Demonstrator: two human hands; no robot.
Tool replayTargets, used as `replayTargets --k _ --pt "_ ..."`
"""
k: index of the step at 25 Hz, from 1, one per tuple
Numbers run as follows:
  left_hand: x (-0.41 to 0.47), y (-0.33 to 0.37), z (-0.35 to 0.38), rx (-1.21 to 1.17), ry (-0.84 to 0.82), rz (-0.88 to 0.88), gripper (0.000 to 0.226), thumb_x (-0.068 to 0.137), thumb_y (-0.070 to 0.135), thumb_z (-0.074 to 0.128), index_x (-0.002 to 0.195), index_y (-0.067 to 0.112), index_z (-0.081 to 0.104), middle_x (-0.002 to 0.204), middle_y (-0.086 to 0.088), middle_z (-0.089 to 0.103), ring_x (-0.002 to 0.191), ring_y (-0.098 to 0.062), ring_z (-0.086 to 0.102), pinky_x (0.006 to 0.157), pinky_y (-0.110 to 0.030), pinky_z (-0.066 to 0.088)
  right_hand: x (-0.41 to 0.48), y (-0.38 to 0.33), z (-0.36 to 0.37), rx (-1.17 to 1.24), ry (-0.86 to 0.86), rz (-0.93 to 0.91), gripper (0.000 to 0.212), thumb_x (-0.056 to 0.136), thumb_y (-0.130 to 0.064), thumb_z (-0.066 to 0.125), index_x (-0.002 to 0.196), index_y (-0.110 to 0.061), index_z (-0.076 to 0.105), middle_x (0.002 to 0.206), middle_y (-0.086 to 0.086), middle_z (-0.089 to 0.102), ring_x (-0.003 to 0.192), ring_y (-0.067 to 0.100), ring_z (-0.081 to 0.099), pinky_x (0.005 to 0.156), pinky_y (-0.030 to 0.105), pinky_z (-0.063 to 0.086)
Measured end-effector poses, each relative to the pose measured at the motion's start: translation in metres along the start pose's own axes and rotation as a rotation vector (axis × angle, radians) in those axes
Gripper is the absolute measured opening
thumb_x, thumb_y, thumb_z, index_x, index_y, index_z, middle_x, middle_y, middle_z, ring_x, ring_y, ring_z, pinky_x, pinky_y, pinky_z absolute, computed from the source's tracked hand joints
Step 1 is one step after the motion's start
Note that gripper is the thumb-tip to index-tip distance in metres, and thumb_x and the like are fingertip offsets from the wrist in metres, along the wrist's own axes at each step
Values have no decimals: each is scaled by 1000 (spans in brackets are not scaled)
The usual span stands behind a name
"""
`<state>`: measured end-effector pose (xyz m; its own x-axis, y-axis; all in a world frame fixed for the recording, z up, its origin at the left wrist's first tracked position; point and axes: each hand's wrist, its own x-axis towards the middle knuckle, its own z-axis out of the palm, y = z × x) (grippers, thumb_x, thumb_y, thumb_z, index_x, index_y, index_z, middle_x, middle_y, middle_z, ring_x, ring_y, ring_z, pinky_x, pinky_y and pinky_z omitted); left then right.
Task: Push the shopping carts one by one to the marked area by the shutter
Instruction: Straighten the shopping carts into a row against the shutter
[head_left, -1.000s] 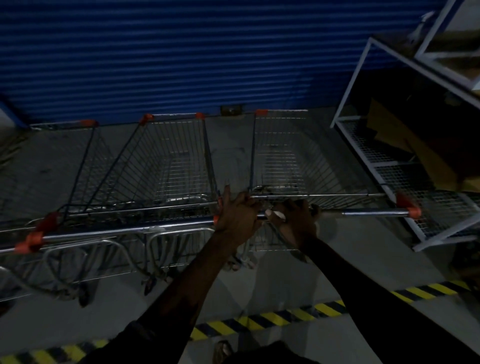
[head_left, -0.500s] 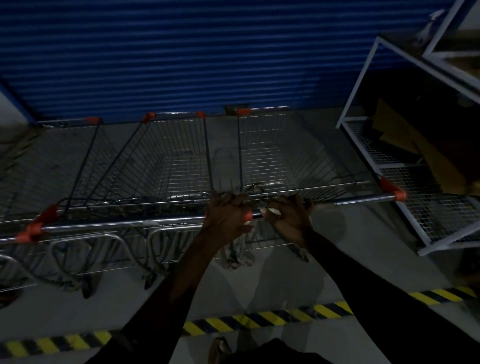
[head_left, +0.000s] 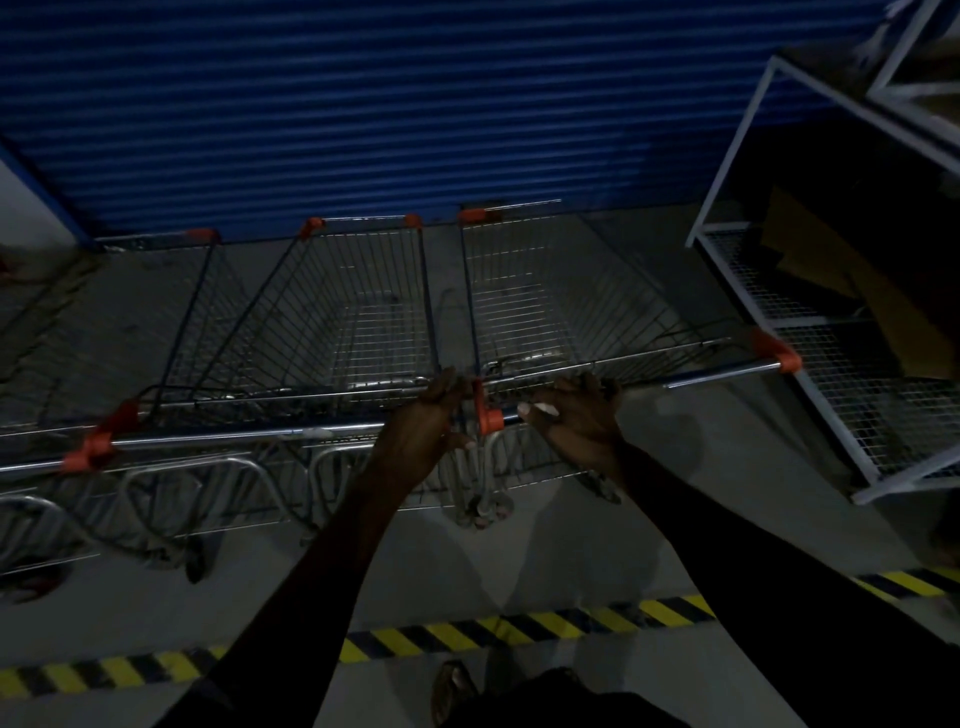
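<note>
Right hand fingers curl around the shopping cart handle. Left hand fingers seem draped over it too, grip unclear in dimness. Beyond the fingers, its basket nears the shutter.

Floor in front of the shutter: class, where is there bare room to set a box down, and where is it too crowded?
Free: the floor wedge between the right cart and the white rack, and the strip between the cart handles and the striped tape. Crowded: the middle cart stands tight against the right cart, with hardly any gap.
</note>
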<state>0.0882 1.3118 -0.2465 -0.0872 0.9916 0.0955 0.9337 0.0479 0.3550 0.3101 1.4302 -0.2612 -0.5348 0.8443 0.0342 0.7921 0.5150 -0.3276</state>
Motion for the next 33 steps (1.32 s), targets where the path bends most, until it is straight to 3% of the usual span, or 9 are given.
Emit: replayTargets --k 6,9,14,18,21,24,27,30,33 --pt "-2 4 -4 39 -13 14 87 79 30 84 154 20 41 161 -7 37 134 -32 54 105 -40 48 2 -8 4 -10 41 12 67 83 -79 22 109 -41 71 117 -12 67 124 28 48 110 54 25" --pt "-4 1 -1 -10 -3 53 77 82 23 82 150 16 48 156 -9 44 140 -29 46 112 -41 43 2 -14 3 -62 23 27 69 83 -80 19 110 -42 69 119 -14 66 125 27 47 110 52 22" --pt "0 -1 10 97 -3 107 69 80 36 81 143 20 57 150 -11 51 140 -37 45 110 -49 44 -7 -18 4 -65 26 35 73 82 -80 11 120 -48 65 123 -12 63 128 27 42 111 52 19" --pt "4 13 15 180 48 138 48 79 47 67 120 23 69 141 -6 57 132 -36 50 99 -56 46 -10 -3 13 -82 38 -52 69 80 -83 25 120 -45 66 118 -14 63 124 28 46 106 50 26" --pt "11 10 13 166 14 128 51 78 48 74 123 28 63 142 1 53 133 -34 47 97 -58 45 -8 21 16 -11 107 -184 63 81 -86 42 113 -40 72 111 -12 68 115 26 57 98 47 35" --pt "15 3 17 98 -5 115 51 76 46 79 120 29 61 139 1 51 134 -34 44 95 -58 46 -10 26 18 -2 237 -190 59 86 -84 43 100 -35 74 99 -8 69 105 25 60 93 41 37" --pt "14 1 20 23 21 177 52 75 40 83 119 32 55 135 -2 54 128 -36 49 94 -54 49 -9 23 18 36 206 -177 63 83 -87 41 99 -36 73 98 -9 69 107 23 59 93 42 37" --pt "13 -1 21 -10 63 200 47 74 35 86 114 24 64 132 -4 56 121 -32 53 89 -47 54 -9 23 15 47 217 -179 57 83 -83 44 100 -38 73 97 -11 69 108 20 57 93 42 35" --pt "13 -3 19 -26 83 247 50 76 32 85 120 16 66 137 -7 56 127 -32 51 96 -48 52 -12 20 18 3 249 -166 57 82 -81 44 100 -35 74 100 -12 69 106 21 55 90 38 28"
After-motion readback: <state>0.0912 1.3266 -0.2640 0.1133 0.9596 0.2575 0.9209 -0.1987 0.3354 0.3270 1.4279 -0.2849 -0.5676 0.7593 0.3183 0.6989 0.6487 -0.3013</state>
